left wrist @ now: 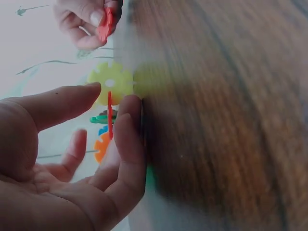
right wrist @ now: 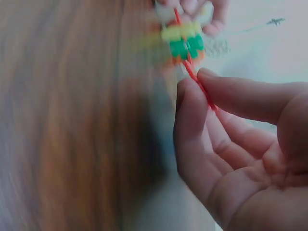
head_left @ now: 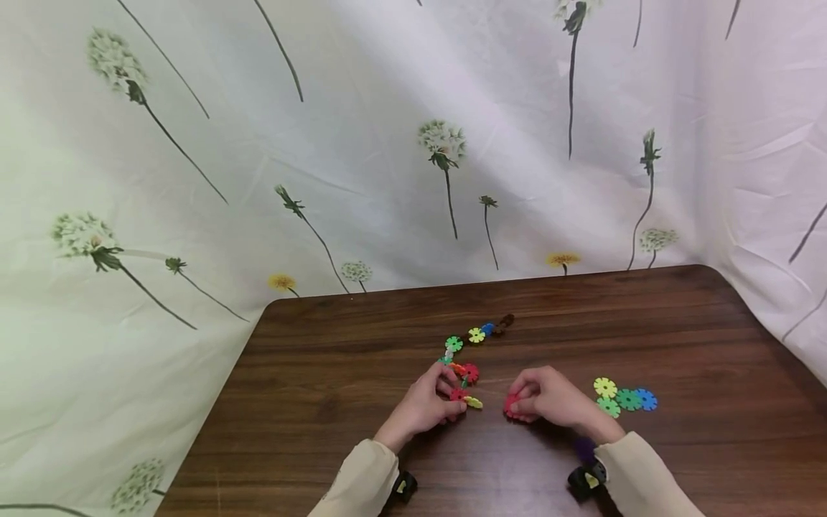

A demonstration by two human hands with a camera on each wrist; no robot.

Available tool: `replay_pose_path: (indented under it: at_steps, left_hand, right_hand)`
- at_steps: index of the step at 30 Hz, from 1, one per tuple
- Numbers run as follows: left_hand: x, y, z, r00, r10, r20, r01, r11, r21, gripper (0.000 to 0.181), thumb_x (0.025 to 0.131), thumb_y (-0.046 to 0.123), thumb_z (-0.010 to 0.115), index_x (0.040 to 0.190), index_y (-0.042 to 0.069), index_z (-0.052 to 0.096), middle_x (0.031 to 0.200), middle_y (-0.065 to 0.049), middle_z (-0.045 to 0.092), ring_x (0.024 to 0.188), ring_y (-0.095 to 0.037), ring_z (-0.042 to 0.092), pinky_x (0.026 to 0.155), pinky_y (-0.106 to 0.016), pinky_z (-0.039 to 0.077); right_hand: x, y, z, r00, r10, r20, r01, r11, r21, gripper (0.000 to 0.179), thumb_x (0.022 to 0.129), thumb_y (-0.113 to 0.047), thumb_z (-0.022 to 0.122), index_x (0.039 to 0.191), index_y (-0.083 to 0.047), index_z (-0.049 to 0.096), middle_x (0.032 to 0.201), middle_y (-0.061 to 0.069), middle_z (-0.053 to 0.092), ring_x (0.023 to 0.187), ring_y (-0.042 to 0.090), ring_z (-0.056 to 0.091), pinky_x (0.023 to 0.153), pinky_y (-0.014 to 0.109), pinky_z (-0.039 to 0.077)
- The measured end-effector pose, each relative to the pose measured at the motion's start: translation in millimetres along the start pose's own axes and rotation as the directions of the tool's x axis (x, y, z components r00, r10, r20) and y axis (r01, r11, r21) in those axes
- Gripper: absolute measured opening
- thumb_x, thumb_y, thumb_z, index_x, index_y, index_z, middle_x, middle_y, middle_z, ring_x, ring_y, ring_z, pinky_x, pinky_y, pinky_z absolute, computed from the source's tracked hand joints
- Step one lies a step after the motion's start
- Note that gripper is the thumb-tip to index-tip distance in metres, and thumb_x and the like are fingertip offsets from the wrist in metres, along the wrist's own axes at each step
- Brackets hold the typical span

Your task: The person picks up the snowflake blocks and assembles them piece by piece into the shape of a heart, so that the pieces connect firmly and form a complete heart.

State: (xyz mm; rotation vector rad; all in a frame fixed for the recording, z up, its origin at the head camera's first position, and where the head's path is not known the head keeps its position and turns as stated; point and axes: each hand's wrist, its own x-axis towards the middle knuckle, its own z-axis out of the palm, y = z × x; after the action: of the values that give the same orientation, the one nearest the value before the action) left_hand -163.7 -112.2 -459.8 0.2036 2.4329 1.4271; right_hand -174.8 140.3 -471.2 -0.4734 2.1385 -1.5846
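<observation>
My left hand point(head_left: 426, 406) curls around a red notched interlocking disc point(head_left: 458, 394) at the near end of a chain of linked discs. In the left wrist view this red disc point(left wrist: 109, 115) appears edge-on between thumb and fingers, with a yellow disc point(left wrist: 109, 79) just beyond. Between thumb and index finger, my right hand point(head_left: 549, 395) pinches a separate red disc point(head_left: 510, 406). It shows edge-on as a thin red disc point(right wrist: 199, 86) in the right wrist view. A small space separates the two hands above the table.
The chain runs back over the brown wooden table point(head_left: 310, 402) past a green disc point(head_left: 454, 344) to dark brown discs point(head_left: 507, 320). Loose yellow point(head_left: 605, 388), green and blue discs lie to the right of my right hand. A flower-print cloth point(head_left: 362, 179) hangs behind.
</observation>
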Motion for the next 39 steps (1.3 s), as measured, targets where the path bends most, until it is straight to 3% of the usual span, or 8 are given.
replay_pose_path:
  at_steps: [5,13,22,39]
  left_hand:
    - [-2.1,2.8,0.7,0.995,0.096,0.013,-0.097,0.984,0.147,0.029,0.085,0.009,0.072,0.108,0.008,0.056,0.095,-0.01,0.065,0.066,-0.012,0.06,0.059,-0.025,0.05]
    - [-1.4,4.1,2.5,0.974,0.22,0.054,-0.226,0.926,0.302,0.027,0.089,0.011,0.068,0.115,0.011,0.062,0.11,-0.008,0.064,0.084,-0.015,0.056,0.07,-0.021,0.045]
    - [1.2,3.3,6.6,0.966,0.25,0.061,-0.252,0.872,0.42,0.019,0.088,0.011,0.067,0.107,0.013,0.068,0.098,-0.003,0.06,0.081,-0.011,0.047,0.068,-0.021,0.038]
    - [2.9,10.2,6.3,0.964,0.257,0.075,-0.259,0.822,0.507,0.003,0.089,0.013,0.068,0.092,0.014,0.068,0.084,0.004,0.058,0.071,-0.006,0.042,0.064,-0.019,0.037]
  right_hand:
    - [5.7,-2,16,0.999,0.047,0.019,-0.05,0.985,0.166,0.017,0.082,0.005,0.067,0.095,0.013,0.058,0.081,0.014,0.069,0.069,0.017,0.069,0.065,0.034,0.06]
    - [11.1,-2,26,0.994,0.11,-0.029,-0.103,0.978,0.182,0.017,0.082,0.004,0.065,0.096,0.011,0.058,0.078,0.014,0.07,0.062,0.015,0.066,0.061,0.034,0.059]
    - [13.1,-3,30,0.994,0.105,-0.015,-0.099,0.969,0.225,0.02,0.084,0.005,0.064,0.1,0.015,0.058,0.082,0.018,0.071,0.065,0.015,0.067,0.063,0.034,0.059]
    - [17.4,-5,30,0.997,0.077,-0.021,-0.071,0.976,0.205,0.017,0.084,0.006,0.065,0.097,0.016,0.061,0.08,0.016,0.071,0.066,0.014,0.068,0.065,0.033,0.06]
